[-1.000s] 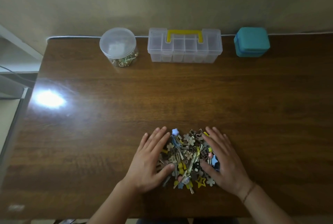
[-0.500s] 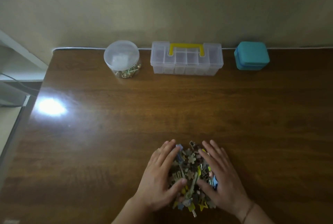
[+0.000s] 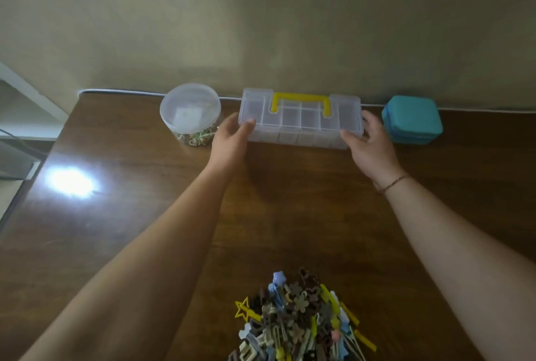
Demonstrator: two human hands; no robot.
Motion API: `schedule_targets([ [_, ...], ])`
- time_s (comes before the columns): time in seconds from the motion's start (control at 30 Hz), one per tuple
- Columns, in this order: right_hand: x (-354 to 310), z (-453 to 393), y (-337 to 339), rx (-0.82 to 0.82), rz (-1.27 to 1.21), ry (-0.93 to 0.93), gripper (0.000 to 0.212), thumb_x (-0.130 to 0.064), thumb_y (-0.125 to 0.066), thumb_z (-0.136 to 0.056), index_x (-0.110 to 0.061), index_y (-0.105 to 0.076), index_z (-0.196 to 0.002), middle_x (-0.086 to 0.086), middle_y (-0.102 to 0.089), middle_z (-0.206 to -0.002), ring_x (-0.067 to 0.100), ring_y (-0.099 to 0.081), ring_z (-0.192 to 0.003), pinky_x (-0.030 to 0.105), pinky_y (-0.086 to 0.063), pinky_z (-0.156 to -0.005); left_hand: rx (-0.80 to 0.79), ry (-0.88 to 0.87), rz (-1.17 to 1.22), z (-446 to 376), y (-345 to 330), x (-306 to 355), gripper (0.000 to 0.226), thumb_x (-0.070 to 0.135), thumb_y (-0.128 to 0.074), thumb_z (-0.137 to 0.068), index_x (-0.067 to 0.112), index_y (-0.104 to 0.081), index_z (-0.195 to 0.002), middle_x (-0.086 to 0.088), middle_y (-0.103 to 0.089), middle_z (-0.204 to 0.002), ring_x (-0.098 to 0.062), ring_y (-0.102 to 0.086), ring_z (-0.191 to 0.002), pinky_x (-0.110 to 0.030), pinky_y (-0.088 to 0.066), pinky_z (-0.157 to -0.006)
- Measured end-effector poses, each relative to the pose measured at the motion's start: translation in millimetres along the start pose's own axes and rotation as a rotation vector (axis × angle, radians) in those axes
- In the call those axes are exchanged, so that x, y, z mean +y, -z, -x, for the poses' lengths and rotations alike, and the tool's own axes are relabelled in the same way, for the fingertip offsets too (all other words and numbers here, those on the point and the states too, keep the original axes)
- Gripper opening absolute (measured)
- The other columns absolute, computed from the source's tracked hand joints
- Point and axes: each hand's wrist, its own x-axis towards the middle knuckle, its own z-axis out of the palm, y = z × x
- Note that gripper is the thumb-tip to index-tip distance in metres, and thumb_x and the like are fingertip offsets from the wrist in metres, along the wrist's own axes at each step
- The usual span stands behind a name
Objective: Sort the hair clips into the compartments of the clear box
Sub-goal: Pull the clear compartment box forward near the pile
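While the clear box [image 3: 301, 121] stands at the far edge of the table [image 3: 145, 201], it sits between both hands, lid closed. The left hand [image 3: 230, 140] grips its left end, thumb on the lid's corner; the right hand [image 3: 369, 144] grips its right end, fingers curled behind. Both arms reach straight forward. The hair clips [image 3: 295, 323] lie heaped well behind the hands, between the forearms.

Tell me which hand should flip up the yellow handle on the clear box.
Either could, but probably the right hand: its thumb lies on the clear box lid just below the yellow handle's right post. The left hand grips the far left corner, a little further from the handle.
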Motion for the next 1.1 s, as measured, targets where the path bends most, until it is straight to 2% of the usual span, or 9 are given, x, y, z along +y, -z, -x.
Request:
schedule_targets([
  [0.23, 30, 76, 12, -0.061, -0.055, -0.012, 0.079, -0.028, -0.067, -0.087, -0.037, -0.020, -0.150, -0.004, -0.040, -0.149, 0.015, -0.044, -0.132, 0.044, -0.045, -0.103, -0.017, -0.034, 0.011, 84, 9, -29, 0.066, 0.051, -0.070, -0.073, 0.032, -0.049, -0.132, 0.006, -0.061, -0.128, -0.010, -0.059, -0.117, -0.034, -0.053, -0.095],
  [0.37, 51, 147, 22, -0.123, 0.077, -0.011, 0.089, -0.026, -0.071, -0.083, -0.042, -0.013, -0.150, -0.009, -0.032, -0.154, 0.012, -0.036, -0.137, 0.041, -0.039, -0.109, -0.097, -0.071, -0.083, 154, 27, -52, 0.071, 0.021, -0.077, -0.080, 0.035, -0.041, -0.140, 0.010, -0.056, -0.131, 0.010, -0.059, -0.107, -0.013, -0.053, -0.078],
  [0.43, 56, 171, 26, -0.116, 0.319, 0.023, 0.093, -0.035, -0.071, -0.082, -0.039, -0.008, -0.150, -0.009, -0.019, -0.158, 0.016, -0.020, -0.145, 0.044, -0.030, -0.115, -0.105, -0.131, -0.270, 172, 40, -64, 0.088, 0.026, -0.080, -0.075, 0.041, -0.031, -0.146, 0.011, -0.051, -0.139, 0.006, -0.054, -0.118, -0.025, -0.052, -0.093],
  [0.5, 53, 177, 29, -0.047, 0.703, 0.240, 0.099, -0.050, -0.069, -0.077, -0.034, -0.003, -0.150, -0.003, -0.008, -0.161, 0.020, 0.000, -0.149, 0.050, -0.019, -0.118, -0.110, -0.178, -0.455, 169, 51, -71, 0.107, 0.037, -0.085, -0.068, 0.053, -0.013, -0.146, 0.010, -0.038, -0.152, -0.004, -0.039, -0.136, -0.039, -0.040, -0.110],
  [0.6, 24, 160, 23, -0.151, 1.039, 0.540, 0.100, -0.062, -0.063, -0.075, -0.033, -0.005, -0.151, 0.004, -0.001, -0.162, 0.030, 0.010, -0.148, 0.057, -0.011, -0.116, -0.130, -0.201, -0.572, 143, 49, -71, 0.126, 0.048, -0.087, -0.059, 0.036, -0.005, -0.154, 0.008, -0.018, -0.161, -0.012, -0.017, -0.148, -0.047, -0.024, -0.118],
  [0.67, -2, 146, 6, -0.282, 1.143, 0.631, 0.098, -0.063, -0.060, -0.078, -0.035, 0.000, -0.150, 0.003, 0.005, -0.162, 0.032, 0.014, -0.147, 0.061, -0.008, -0.116, -0.178, -0.262, -0.535, 123, 44, -67, 0.126, 0.060, -0.084, -0.055, 0.031, -0.011, -0.154, 0.013, -0.022, -0.159, -0.005, -0.019, -0.146, -0.049, -0.019, -0.119],
  [0.77, -26, 138, -38, -0.414, 1.222, 0.720, 0.093, -0.063, -0.055, -0.081, -0.032, 0.000, -0.150, 0.005, 0.002, -0.162, 0.036, 0.003, -0.147, 0.064, -0.012, -0.113, -0.250, -0.320, -0.548, 112, 42, -68, 0.112, 0.068, -0.075, -0.054, 0.041, -0.020, -0.147, 0.041, -0.025, -0.142, 0.021, -0.022, -0.132, -0.042, -0.009, -0.119],
  [0.93, -29, 148, -79, -0.381, 1.327, 0.718, 0.087, -0.054, -0.059, -0.084, -0.022, -0.006, -0.146, 0.020, -0.005, -0.156, 0.052, -0.016, -0.138, 0.067, -0.020, -0.108, -0.226, -0.365, -0.608, 107, 47, -74, 0.095, 0.077, -0.067, -0.057, 0.036, -0.041, -0.138, 0.026, -0.046, -0.135, 0.001, -0.043, -0.127, -0.045, -0.017, -0.114],
  [1.1, -34, 152, -83, -0.419, 1.364, 0.729, 0.080, -0.046, -0.058, -0.087, -0.016, -0.010, -0.143, 0.028, -0.007, -0.154, 0.057, -0.020, -0.135, 0.069, -0.026, -0.105, -0.219, -0.397, -0.574, 108, 48, -76, 0.090, 0.071, -0.071, -0.059, 0.036, -0.042, -0.136, 0.028, -0.050, -0.129, 0.005, -0.046, -0.120, -0.041, -0.019, -0.111],
])
